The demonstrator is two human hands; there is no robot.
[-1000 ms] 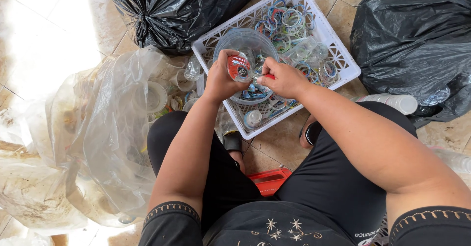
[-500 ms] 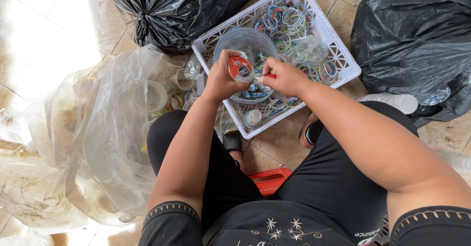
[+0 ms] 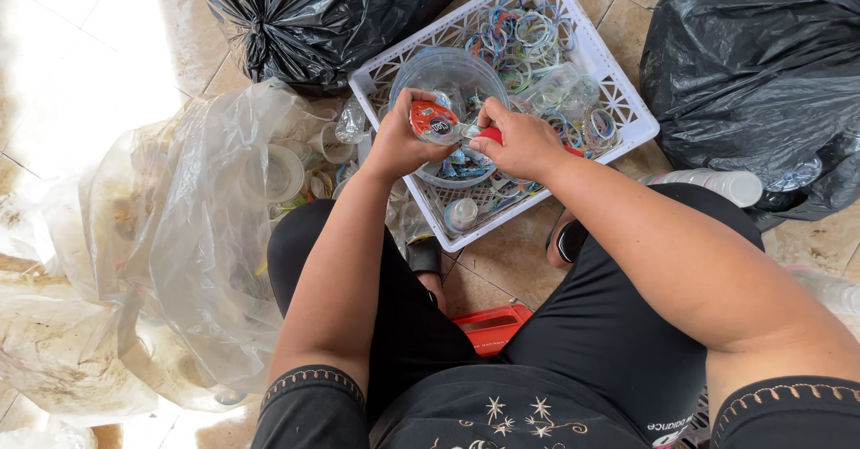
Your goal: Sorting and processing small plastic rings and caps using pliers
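L hand (image 3: 399, 144) grips a small clear bottle (image 3: 436, 124) w/ red label, over the white crate (image 3: 627, 113). R hand (image 3: 518, 140), at 3 o'clock of it, pinches a red-handled tool (image 3: 489, 133). Clear bag (image 3: 206, 234) at 8 o'clock.

A small clear plastic bottle (image 3: 445, 125) with an orange-red label wrapped round it sits in the left hand (image 3: 399, 142), held over a white lattice crate (image 3: 627, 108); the label carries a small dark round mark. The right hand (image 3: 522, 142) closes on the bottle's neck end, where a bit of red shows. In the crate lie loose strips and rings of blue, green and white plastic (image 3: 528, 41) and a clear round tub (image 3: 448, 77). A large clear plastic bag (image 3: 179, 234) slumps to the left on the floor, holding pale cups. Two black rubbish bags flank the crate, one tied at upper left (image 3: 305, 10), one at right (image 3: 752, 73).
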